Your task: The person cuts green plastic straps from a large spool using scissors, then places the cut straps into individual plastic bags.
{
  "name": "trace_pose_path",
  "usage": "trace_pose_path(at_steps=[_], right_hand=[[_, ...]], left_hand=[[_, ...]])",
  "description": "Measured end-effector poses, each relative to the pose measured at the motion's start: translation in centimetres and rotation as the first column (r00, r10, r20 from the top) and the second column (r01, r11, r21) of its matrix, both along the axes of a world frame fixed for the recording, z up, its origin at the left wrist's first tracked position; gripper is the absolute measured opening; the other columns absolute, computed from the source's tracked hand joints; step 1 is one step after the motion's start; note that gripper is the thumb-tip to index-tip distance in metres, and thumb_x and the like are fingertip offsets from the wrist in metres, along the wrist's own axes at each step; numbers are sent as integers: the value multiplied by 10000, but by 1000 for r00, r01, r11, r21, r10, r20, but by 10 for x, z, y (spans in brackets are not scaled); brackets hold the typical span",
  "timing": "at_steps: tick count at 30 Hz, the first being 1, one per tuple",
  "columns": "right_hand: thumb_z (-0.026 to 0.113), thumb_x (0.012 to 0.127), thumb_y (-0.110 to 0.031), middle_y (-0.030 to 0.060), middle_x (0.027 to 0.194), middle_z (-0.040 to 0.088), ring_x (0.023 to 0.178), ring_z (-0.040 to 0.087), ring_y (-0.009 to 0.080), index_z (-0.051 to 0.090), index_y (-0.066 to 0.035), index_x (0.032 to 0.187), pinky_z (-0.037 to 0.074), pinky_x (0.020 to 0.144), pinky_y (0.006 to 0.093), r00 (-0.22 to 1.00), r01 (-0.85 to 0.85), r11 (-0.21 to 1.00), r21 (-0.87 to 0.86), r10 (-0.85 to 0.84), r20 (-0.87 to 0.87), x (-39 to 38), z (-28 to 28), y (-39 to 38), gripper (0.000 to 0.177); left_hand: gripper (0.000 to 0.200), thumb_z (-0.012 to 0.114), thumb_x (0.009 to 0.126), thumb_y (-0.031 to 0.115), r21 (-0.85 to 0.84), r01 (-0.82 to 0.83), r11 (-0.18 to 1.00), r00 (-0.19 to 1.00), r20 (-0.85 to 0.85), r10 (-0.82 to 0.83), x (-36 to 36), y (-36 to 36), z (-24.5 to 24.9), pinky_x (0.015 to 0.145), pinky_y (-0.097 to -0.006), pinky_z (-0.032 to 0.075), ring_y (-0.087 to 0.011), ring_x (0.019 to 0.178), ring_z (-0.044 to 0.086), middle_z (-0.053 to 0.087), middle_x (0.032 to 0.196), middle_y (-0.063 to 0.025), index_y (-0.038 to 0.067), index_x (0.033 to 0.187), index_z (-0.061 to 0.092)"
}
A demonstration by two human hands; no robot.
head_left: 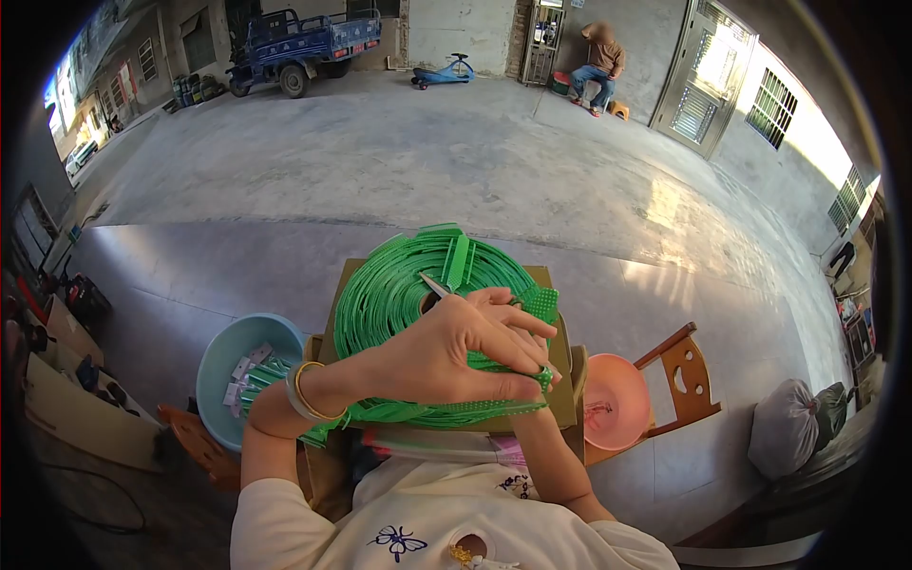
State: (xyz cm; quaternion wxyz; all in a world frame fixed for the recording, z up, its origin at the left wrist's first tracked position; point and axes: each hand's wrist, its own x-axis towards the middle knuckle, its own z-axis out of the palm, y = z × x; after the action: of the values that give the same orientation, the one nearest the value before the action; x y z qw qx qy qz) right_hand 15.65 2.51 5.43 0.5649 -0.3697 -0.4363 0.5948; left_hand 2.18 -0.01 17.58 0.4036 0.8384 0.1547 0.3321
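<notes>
A large coil of green plastic strip (380, 313) lies on a brown board (567, 404) in front of me. My left hand (465, 351) reaches across the coil, its thumb and forefinger pinched on a dotted green strip (513, 408) at the right. Behind it, my right hand (521, 321) is partly hidden, fingers bent; what they hold is not visible. A pointed metal tip (433, 284) juts out beside the left knuckles over the coil's centre; which hand holds it cannot be told. A dotted green end (540, 303) sticks up beside the right fingers.
A blue basin (214, 366) with green pieces stands at the left, and a pink basin (617, 399) at the right beside a wooden chair (692, 380). Tied sacks (784, 427) lie further right. Across the yard are a blue cart (309, 47) and a seated person (600, 66).
</notes>
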Motion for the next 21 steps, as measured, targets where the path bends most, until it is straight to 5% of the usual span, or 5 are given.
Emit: trace_pose_path(at_steps=[2,5,7,13,21], right_hand=[[358,962,-356,69,974,565,884,555,148,524,-51,1036,472,804,326,944,-47,992,-118,5,-331,-4,17,-12,356],[319,954,-424,87,1046,553,953,551,173,490,-49,1123,465,828,328,843,-135,988,-71,77,-532,-6,17,-21,445],[298,940,-484,101,1107,533,1011,537,197,456,-47,1177,450,863,341,792,-295,955,39,267,-550,3,8,-18,522],[278,878,-618,88,1203,482,1131,468,217,419,-102,1250,397,944,377,645,-329,910,252,411,-644,0,15,-26,652],[614,837,-282,67,1129,531,1058,522,189,460,-68,1192,461,866,353,898,-246,956,159,287,-334,-8,9,-32,442]], left_hand=[[112,687,774,201,46,-121,992,990,-67,124,4,0,-3,1046,-528,122,-246,1173,478,679,889,-19,119,848,709],[124,681,779,227,57,-234,971,964,-118,239,7,6,-10,1044,-540,112,-236,1204,448,680,877,-10,135,857,710],[122,683,778,222,42,-287,957,950,-116,290,7,11,-15,1041,-544,110,-234,1198,456,683,859,-9,135,860,712],[130,688,776,182,-28,-376,926,926,2,377,4,24,-29,1037,-523,136,-229,1153,500,690,832,-11,103,878,710],[178,683,779,165,-262,-325,909,912,166,374,5,22,-50,909,-321,391,-177,1099,530,660,1006,-71,38,903,689]])
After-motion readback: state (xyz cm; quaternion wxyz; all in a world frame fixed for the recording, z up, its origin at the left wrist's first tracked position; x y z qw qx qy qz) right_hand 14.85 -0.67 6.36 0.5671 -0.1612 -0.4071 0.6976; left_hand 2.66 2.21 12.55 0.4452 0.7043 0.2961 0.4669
